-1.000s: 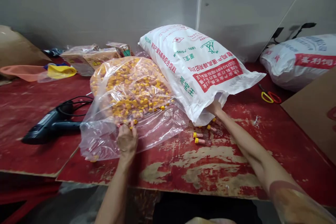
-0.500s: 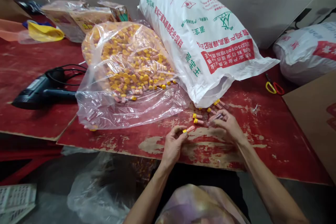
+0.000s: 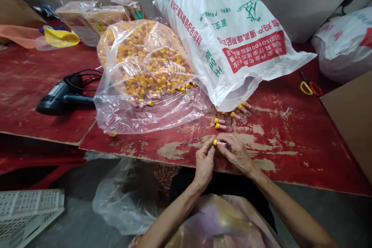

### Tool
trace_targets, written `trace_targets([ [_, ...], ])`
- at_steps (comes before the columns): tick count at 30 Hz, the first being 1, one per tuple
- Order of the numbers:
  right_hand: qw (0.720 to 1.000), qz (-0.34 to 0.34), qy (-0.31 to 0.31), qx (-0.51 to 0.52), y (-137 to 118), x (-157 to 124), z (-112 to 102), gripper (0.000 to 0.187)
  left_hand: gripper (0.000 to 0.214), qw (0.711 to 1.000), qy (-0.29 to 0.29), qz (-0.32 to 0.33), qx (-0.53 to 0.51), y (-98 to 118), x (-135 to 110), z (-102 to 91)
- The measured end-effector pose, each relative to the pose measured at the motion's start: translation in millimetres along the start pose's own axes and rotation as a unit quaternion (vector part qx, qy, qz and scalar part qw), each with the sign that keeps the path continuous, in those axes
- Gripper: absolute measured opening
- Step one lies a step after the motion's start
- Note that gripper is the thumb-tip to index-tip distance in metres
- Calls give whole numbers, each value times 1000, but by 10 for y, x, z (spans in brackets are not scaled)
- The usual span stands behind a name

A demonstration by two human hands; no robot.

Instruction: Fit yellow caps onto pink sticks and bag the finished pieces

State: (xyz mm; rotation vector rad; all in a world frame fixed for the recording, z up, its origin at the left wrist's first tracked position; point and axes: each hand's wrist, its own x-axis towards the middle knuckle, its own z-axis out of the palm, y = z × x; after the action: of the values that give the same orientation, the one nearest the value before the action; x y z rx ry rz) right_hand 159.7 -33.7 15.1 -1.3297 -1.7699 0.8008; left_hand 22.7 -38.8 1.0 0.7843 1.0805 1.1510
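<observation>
My left hand (image 3: 205,159) pinches the yellow cap end of a small tube (image 3: 221,143) with a pink-and-white patterned body. At the tube's other end, my right hand (image 3: 236,154) has its fingers closed around it; a clear piece there is partly hidden by the fingers. Just beyond my hands lie several similar yellow-capped tubes (image 3: 222,127), with see-through plastic extending past their ends. To the left, a large clear plastic bag (image 3: 151,118) is filled with many such tubes.
A big white printed sack (image 3: 232,46) leans behind the loose tubes. On the left lies a dark heat gun (image 3: 55,99) with a coiled cord. Scissors (image 3: 310,88) rest at right near a cardboard box (image 3: 351,112). The worn red table (image 3: 180,143) ends close to my body.
My right hand has come from beside the loose tubes, where it held something clear, to the tube in my left hand. Both hands now meet on it. The view has shifted slightly.
</observation>
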Motion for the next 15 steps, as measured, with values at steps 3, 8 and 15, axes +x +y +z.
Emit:
trace_targets([
  [3,999,-18,15,-37,45,-64,-54,18,31,999,-44,16,20,-52,-7,62],
  [8,967,-4,-130,-219,261,-41,-375,21,31,956,-152,110,224,-10,101,100],
  [15,912,-40,-136,-385,504,-14,-401,13,25,819,166,231,499,589,751,-732],
])
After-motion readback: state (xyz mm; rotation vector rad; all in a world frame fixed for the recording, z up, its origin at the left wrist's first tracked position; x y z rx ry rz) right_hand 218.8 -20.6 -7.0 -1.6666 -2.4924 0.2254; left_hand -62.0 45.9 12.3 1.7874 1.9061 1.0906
